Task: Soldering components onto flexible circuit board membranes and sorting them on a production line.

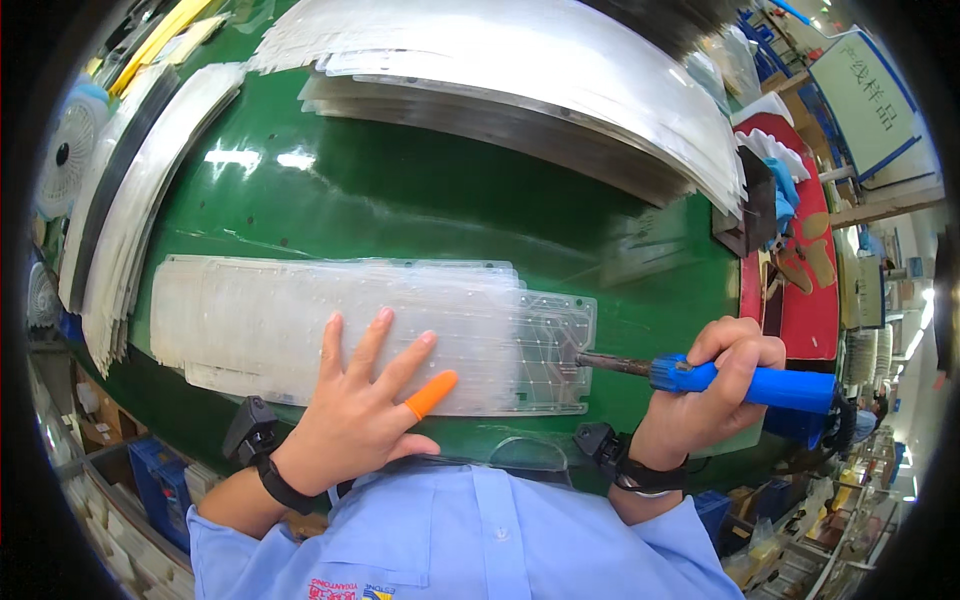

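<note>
stack (270, 325): one, under left hand (372, 408); blue tool (690, 376): one

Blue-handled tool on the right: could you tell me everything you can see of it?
The blue-handled tool is long and slim, with a plastic-looking blue handle, a ribbed blue collar and a thin, dark, brownish shaft that looks like metal. The person's right hand grips it, its tip pointing left at the right end of the see-through, line-patterned sheets. Whether the tip touches them cannot be told.
</note>
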Available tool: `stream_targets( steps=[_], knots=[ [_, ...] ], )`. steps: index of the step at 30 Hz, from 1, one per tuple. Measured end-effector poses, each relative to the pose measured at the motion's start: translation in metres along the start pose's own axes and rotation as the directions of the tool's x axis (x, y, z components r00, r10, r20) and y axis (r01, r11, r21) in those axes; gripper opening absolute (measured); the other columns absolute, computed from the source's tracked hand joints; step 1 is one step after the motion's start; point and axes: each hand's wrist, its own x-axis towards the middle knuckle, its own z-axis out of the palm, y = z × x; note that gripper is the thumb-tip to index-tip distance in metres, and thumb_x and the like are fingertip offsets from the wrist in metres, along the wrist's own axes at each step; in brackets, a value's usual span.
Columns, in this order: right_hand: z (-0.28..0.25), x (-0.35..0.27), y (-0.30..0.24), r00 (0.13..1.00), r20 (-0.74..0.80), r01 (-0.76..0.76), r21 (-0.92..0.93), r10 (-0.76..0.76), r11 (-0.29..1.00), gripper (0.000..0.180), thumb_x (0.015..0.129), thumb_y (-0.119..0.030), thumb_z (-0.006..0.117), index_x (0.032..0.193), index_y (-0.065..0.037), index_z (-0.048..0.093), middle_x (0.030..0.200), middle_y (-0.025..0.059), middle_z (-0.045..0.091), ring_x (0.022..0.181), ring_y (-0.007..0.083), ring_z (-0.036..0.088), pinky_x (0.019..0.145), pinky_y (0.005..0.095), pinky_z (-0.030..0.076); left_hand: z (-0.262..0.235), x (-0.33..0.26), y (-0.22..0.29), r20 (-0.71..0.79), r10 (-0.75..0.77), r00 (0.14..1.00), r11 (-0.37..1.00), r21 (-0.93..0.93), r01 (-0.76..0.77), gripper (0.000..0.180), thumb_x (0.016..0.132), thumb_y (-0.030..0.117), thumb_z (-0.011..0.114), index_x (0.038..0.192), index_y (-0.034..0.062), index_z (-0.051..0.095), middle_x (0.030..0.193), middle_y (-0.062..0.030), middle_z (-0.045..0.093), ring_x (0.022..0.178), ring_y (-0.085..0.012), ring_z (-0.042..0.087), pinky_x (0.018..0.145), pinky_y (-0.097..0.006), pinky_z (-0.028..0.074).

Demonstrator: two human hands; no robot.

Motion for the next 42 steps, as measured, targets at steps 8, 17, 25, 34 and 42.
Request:
stream_targets(
  steps=[8, 17, 25, 34, 42],
  knots=[
    [0.008, -0.004, 0.001, 0.999, 0.029, -0.021, -0.053, 0.022, 0.998, 0.016, 0.09, -0.014, 0.049, 0.078, -0.007, 0.04, 0.059, 0.0063, 0.048, 0.056, 0.0117, 0.041, 0.054, 0.0264, 0.033, -0.008, 0.004, 0.004, -0.011, -0.015, 1.0, 0.998, -0.053, 0.014, 0.062, 0.082, 0.063, 0.042, 0.118, 0.0168, 0.062, 0.137, -0.0121, 0.042, 0.131, -0.043, 0.029, 0.103, -0.067, 0.013],
    [-0.024, 0.011, 0.012, 0.987, -0.16, -0.003, -0.098, -0.013, 0.995, 0.026, 0.091, -0.023, 0.045, 0.073, -0.008, 0.035, 0.057, 0.0045, 0.041, 0.053, 0.0128, 0.038, 0.053, 0.0272, 0.031, -0.003, 0.079, 0.045, 0.009, 0.095, 0.995, 0.977, -0.192, -0.092, 0.055, 0.075, 0.05, 0.063, 0.115, 0.0126, 0.063, 0.137, -0.0132, 0.042, 0.132, -0.0398, 0.029, 0.104, -0.064, 0.018],
    [-0.054, 0.009, 0.018, 0.952, -0.307, -0.04, -0.09, 0.011, 0.995, 0.03, 0.091, -0.027, 0.045, 0.071, -0.008, 0.033, 0.057, 0.0049, 0.038, 0.051, 0.0122, 0.035, 0.051, 0.0262, 0.028, 0.013, 0.092, 0.052, -0.041, 0.109, 0.993, 0.986, -0.125, -0.113, 0.052, 0.073, 0.053, 0.061, 0.106, 0.0128, 0.067, 0.142, -0.0109, 0.036, 0.137, -0.0377, 0.02, 0.103, -0.068, 0.013],
    [-0.058, 0.007, 0.025, 0.938, -0.345, -0.03, -0.051, 0.011, 0.998, 0.029, 0.091, -0.025, 0.045, 0.071, -0.009, 0.032, 0.057, 0.0047, 0.037, 0.05, 0.012, 0.033, 0.05, 0.0262, 0.026, -0.009, 0.074, 0.05, 0.063, 0.144, 0.988, 0.977, 0.149, -0.152, 0.061, 0.079, 0.055, 0.051, 0.113, 0.0051, 0.061, 0.142, -0.0102, 0.038, 0.137, -0.034, 0.023, 0.106, -0.066, 0.009],
    [-0.059, 0.008, 0.03, 0.94, -0.341, -0.048, -0.074, 0.02, 0.996, 0.03, 0.093, -0.024, 0.043, 0.071, -0.009, 0.03, 0.058, 0.0044, 0.036, 0.053, 0.012, 0.034, 0.052, 0.0269, 0.026, -0.031, 0.018, 0.003, 0.056, -0.116, 0.992, 0.983, 0.147, 0.107, 0.067, 0.079, 0.06, 0.047, 0.117, 0.0054, 0.059, 0.141, -0.0124, 0.038, 0.134, -0.0381, 0.027, 0.107, -0.06, 0.016]
  ],
)
